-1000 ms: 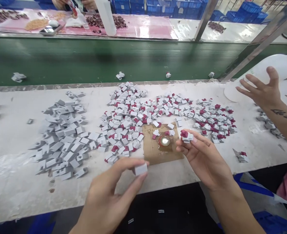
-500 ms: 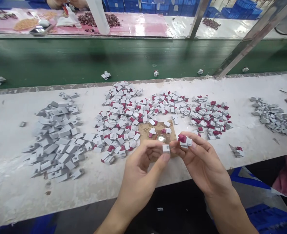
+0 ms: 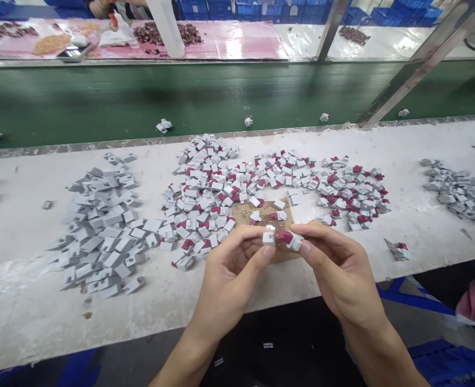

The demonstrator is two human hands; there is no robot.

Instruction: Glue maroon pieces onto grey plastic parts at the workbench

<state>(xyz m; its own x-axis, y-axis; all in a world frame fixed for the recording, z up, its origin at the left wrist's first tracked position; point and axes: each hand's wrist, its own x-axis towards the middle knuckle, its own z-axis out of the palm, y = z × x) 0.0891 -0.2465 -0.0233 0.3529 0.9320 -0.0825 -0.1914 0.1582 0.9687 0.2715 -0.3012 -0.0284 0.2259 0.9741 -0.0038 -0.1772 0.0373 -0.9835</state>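
Between thumb and forefinger, my left hand [image 3: 237, 269] pinches a small grey plastic block [image 3: 268, 238] with a notch in it. My right hand [image 3: 338, 263] grips a grey and dark-red plastic piece [image 3: 292, 240], its red end pointing at the block. The two parts are very close; whether they touch I cannot tell. Just beyond my fingers lies a brown board [image 3: 288, 215] with a shiny round spot and a few grey-red pieces on it. A heap of grey-red pieces [image 3: 205, 199] spreads behind and left of the board.
Plain grey blocks [image 3: 104, 226] are heaped at left, and more grey parts [image 3: 459, 191] at right. Another grey-red pile [image 3: 350, 191] lies right of the board. Behind runs a green conveyor belt [image 3: 205, 91] carrying scattered pieces. A slanted metal post [image 3: 415, 64] rises at right.
My right hand has moved left and turned its piece, so the red end now faces the grey block. Pieces on the belt have shifted left.
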